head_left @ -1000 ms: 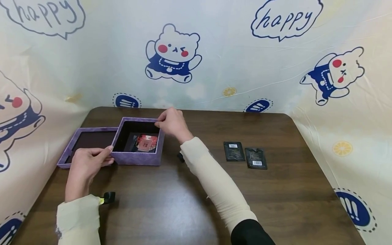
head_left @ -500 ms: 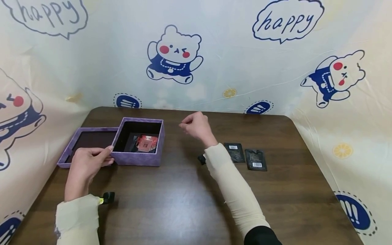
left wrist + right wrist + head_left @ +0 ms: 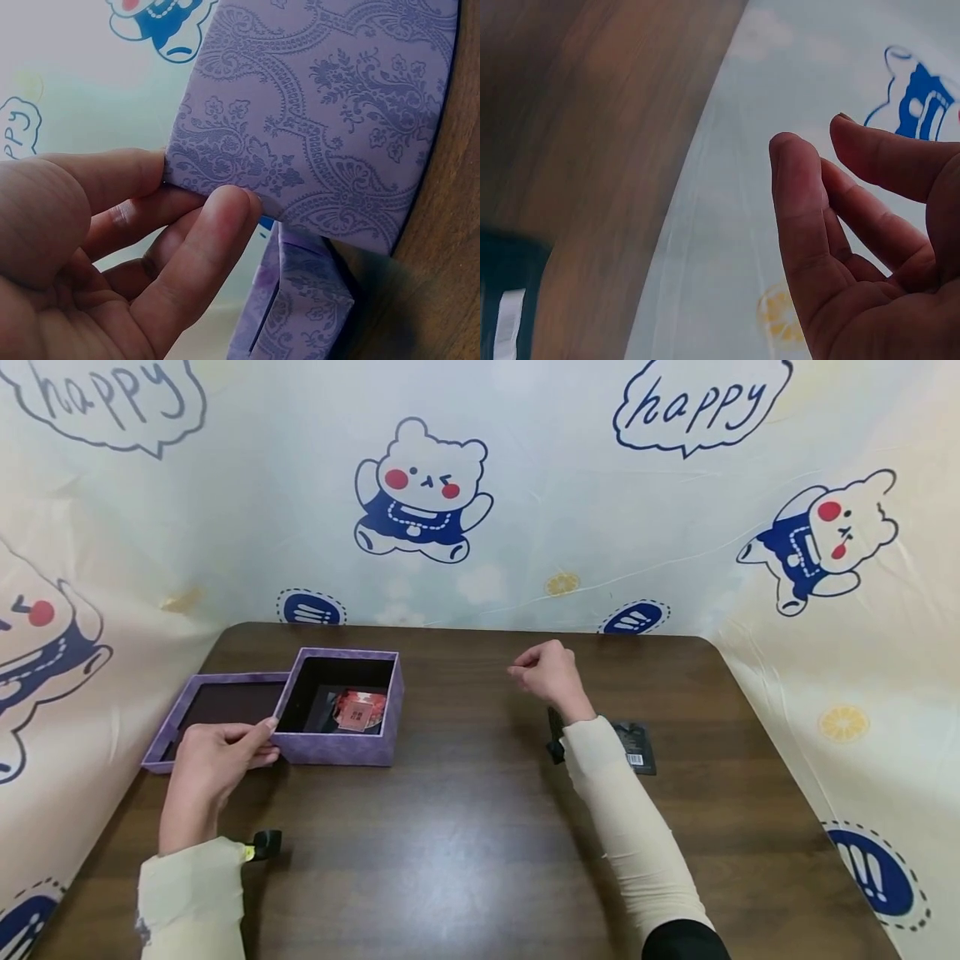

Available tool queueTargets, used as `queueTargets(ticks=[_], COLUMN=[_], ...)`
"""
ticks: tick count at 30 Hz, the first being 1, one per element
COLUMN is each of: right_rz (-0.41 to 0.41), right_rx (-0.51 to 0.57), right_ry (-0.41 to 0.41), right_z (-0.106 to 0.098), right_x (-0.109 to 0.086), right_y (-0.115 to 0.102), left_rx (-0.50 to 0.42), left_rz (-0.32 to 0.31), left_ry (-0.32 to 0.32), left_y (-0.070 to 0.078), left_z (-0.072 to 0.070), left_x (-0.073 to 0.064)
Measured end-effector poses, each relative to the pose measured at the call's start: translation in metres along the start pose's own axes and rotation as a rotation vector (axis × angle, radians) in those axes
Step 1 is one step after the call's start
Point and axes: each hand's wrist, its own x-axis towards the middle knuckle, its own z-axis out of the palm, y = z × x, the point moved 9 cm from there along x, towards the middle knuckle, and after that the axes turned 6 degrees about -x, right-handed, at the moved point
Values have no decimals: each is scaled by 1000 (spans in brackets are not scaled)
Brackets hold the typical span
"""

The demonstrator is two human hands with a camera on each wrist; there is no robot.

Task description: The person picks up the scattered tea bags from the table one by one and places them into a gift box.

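My left hand [image 3: 217, 756] pinches the near left corner of a purple patterned box [image 3: 337, 749] between thumb and fingers; the left wrist view shows the floral print on the box wall [image 3: 322, 112] up close. Inside the box lie a red-printed packet [image 3: 371, 700], a small pink square [image 3: 355, 716] and something dark beneath them. My right hand [image 3: 551, 675] is above the table, right of the box, its bent fingers holding nothing. In the right wrist view a gap shows between thumb and forefinger. Below its wrist is a black sachet [image 3: 637, 750] with a barcode label.
A shallow purple lid [image 3: 240, 677] with a dark inside sits left of the box, partly behind it. A second black sachet [image 3: 556, 722] is mostly hidden by the right wrist and its camera. A printed cloth [image 3: 525, 510] stands along the back and sides of the wooden table [image 3: 420, 852].
My right hand has let go of the box's far right corner and moved right, towards the black sachets. The left hand and the box have stayed in place.
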Motion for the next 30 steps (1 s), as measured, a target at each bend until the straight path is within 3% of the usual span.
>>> queueTargets(ticks=[8, 17, 25, 30], right_rz=[117, 200, 216, 276], right_rx=[50, -6, -180, -264], right_ry=[19, 43, 56, 7], right_z=[-23, -38, -39, -34], right_x=[-8, -18, -14, -13], right_y=[44, 92, 116, 133], left_rx=[-25, -54, -14, -26], left_rz=[-7, -3, -6, -15], left_ry=[-1, -15, -17, -14], left_y=[-5, -2, -1, -1], left_z=[2, 0, 1, 2], left_x=[-1, 1, 1, 1])
